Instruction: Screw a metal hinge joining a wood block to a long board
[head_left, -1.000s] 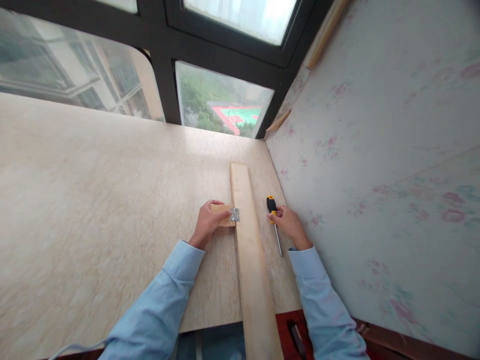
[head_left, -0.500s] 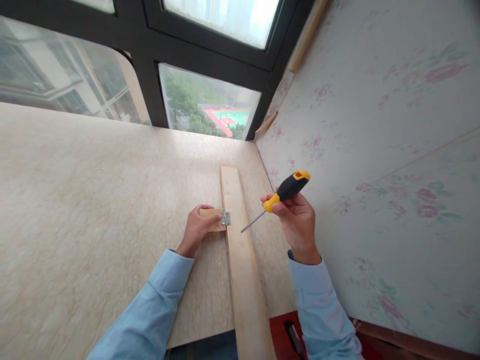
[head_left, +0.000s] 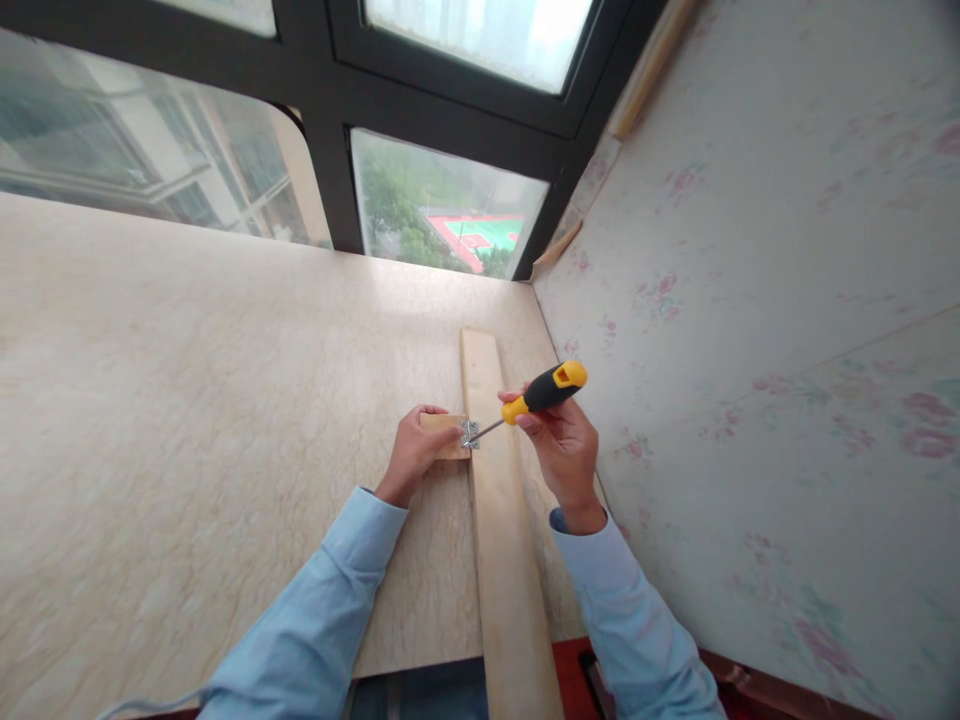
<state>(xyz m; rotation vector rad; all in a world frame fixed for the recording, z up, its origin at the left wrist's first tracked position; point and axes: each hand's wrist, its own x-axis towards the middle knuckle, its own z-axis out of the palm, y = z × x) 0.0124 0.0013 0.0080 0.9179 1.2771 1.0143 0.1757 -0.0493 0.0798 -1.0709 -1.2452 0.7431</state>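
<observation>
Between left hand [head_left: 409, 454] and right hand [head_left: 570, 452]: hinge [head_left: 471, 436], bridging small block [head_left: 455, 453] and board [head_left: 510, 560]. Pinched left, small block; gripped right, slanting screwdriver [head_left: 545, 390], tip at hinge. Advisable: steeper angle, small block firmly pinned.

board [head_left: 514, 560]: pale wood, long, lying flat lengthwise
small block [head_left: 453, 453]: light wood, flat, butted against board's left edge
hinge [head_left: 472, 429]: silver metal, opened flat, spans block-board seam
screwdriver [head_left: 551, 389]: yellow-black handle, thin metal shaft; held tilted, handle up and right, tip at hinge
</observation>
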